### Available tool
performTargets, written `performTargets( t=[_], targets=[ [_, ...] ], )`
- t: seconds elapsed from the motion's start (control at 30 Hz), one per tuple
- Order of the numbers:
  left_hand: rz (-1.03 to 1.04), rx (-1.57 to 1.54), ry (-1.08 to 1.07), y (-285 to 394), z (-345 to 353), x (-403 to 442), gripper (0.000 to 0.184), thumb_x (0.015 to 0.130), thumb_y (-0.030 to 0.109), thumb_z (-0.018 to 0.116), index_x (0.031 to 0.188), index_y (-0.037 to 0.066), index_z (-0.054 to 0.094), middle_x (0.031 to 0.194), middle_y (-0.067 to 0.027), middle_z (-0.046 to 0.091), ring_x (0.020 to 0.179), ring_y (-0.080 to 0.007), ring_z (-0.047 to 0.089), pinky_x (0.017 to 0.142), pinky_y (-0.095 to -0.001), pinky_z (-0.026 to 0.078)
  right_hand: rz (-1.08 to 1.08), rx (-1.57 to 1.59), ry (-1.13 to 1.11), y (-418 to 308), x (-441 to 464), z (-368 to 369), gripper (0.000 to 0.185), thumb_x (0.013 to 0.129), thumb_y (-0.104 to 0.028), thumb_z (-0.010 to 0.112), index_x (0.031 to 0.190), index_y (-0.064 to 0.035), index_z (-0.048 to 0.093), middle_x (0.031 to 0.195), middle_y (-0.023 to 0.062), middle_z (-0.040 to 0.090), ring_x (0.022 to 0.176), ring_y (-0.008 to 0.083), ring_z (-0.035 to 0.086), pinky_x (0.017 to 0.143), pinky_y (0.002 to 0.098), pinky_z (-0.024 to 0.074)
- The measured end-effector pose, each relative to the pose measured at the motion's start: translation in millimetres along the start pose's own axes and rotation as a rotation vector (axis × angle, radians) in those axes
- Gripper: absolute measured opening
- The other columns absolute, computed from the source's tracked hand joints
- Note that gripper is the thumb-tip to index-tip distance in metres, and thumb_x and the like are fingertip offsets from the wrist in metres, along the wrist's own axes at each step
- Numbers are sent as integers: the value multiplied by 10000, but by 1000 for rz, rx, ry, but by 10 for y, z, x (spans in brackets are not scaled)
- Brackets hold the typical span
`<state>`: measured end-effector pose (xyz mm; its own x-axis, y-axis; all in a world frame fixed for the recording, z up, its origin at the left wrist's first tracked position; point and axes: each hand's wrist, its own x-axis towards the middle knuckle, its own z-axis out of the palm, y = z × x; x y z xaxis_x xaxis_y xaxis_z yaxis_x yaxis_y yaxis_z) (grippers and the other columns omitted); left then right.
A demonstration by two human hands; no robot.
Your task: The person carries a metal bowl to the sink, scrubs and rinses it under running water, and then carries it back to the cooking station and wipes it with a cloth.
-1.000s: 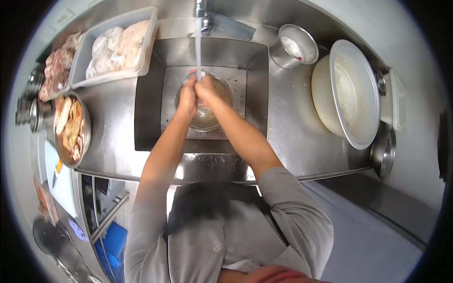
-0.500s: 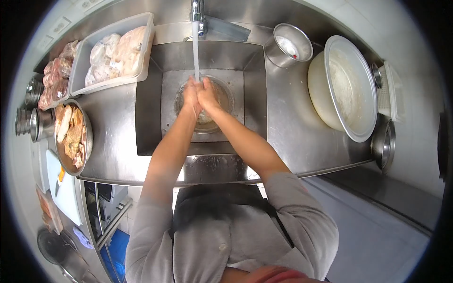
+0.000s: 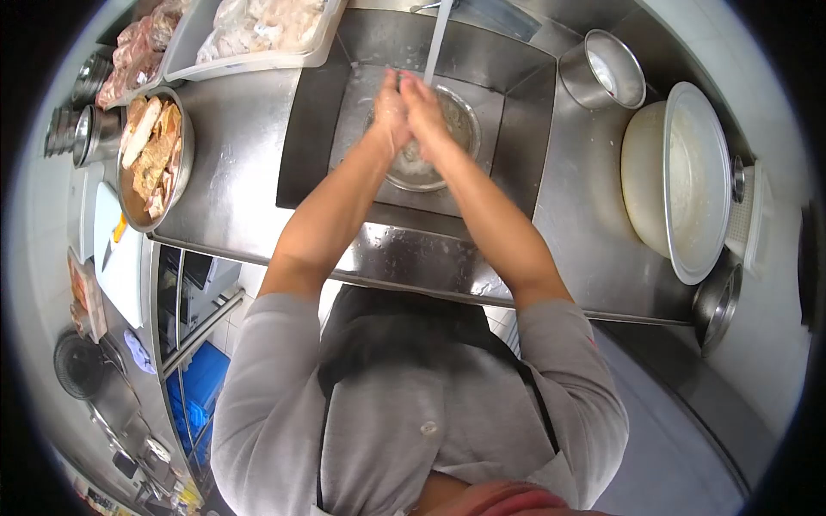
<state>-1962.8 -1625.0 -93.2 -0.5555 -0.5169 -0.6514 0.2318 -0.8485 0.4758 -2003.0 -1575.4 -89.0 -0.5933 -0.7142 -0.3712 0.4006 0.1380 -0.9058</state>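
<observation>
My left hand [image 3: 391, 113] and my right hand [image 3: 422, 110] are held palm to palm over the sink [image 3: 527, 129], fingers stretched out and pointing toward the back. Neither hand shows anything in it. Just to the right of my fingertips, a stream of water [image 3: 438, 41] falls from a tap whose spout is out of view. Beneath my hands and wrists, a round bowl [image 3: 469, 142] holding water stands on the sink floor, partly covered by them. The palms are hidden, and the fingers are slightly blurred.
Left of the sink are a metal bowl of meat pieces [image 3: 155, 163], a plastic tub [image 3: 258, 62] of bagged meat and a cutting board [image 3: 120, 267] with a yellow-handled knife [image 3: 119, 229]. A metal pot [image 3: 594, 82] and a large basin [image 3: 654, 176] stand on the right.
My hands have come out from under the water stream, to its left, and are now pressed together. The view has shifted, so the sink appears higher and further right. The water still runs.
</observation>
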Motion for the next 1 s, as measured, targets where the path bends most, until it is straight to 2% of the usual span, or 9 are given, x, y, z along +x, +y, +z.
performTargets(
  t=[0.07,0.2,0.3,0.43,0.6,0.73,0.83,0.87,1.0],
  targets=[
    [144,108,-111,-270,38,-93,430,1018,462,365,1203,117,545,1134,-95,589,1088,-252,547,953,-423,446,119,126,23,246,420,-188,360,982,-259,513,1254,-25,536,1146,151,623,1053,233,579,891,359,469],
    [53,36,-47,-203,-213,145,488,1012,477,366,1338,140,499,1255,-77,565,1113,-225,527,979,-390,418,63,13,24,115,-7,13,388,1019,-313,442,1260,-23,536,1168,138,617,1060,242,576,930,373,452],
    [46,-43,59,-104,-380,148,516,995,505,363,1235,79,529,1167,-115,583,1107,-261,531,998,-394,405,-104,64,-33,539,-11,152,415,999,-327,478,1319,-63,484,1246,142,573,1107,264,550,931,413,442],
    [77,328,-160,-342,-546,137,544,991,530,379,1339,129,499,1372,-137,490,1240,-267,453,1040,-436,355,309,70,45,390,358,-113,507,901,-345,613,1307,-82,457,1231,156,555,1125,295,521,873,484,457],
    [-150,75,158,-73,-276,-78,558,978,511,433,1350,99,491,1350,-135,511,1220,-280,476,1037,-410,355,232,179,50,729,140,38,379,921,-251,593,1248,-98,480,1118,141,591,1013,252,572,813,422,490],
    [-54,657,-127,-121,-594,243,460,944,406,519,1224,48,587,1208,-152,612,1152,-294,540,959,-446,423,142,-80,272,887,689,-394,445,871,-191,646,1278,-112,487,1101,131,609,999,278,592,855,414,480],
    [575,1674,158,-92,-969,769,317,917,249,542,1096,1,628,1158,-176,640,1102,-359,581,971,-453,427,-433,-1021,128,1006,869,-527,544,850,-184,657,1349,-138,444,1178,174,580,1087,342,560,918,465,455],
    [994,1730,335,-90,-1060,825,241,884,165,551,1050,6,622,1040,-230,665,1022,-406,623,901,-484,481,-584,-1077,66,1038,912,-456,597,840,-234,676,1381,-175,432,1269,190,519,1185,384,485,993,542,381],
    [465,1978,298,97,-1112,1037,218,889,154,527,1047,26,607,924,-234,683,899,-396,674,791,-471,541,-827,-1488,7,1046,1200,-245,520,809,-327,707,1276,-158,548,1256,170,546,1229,348,465,1020,595,304]
  ],
)
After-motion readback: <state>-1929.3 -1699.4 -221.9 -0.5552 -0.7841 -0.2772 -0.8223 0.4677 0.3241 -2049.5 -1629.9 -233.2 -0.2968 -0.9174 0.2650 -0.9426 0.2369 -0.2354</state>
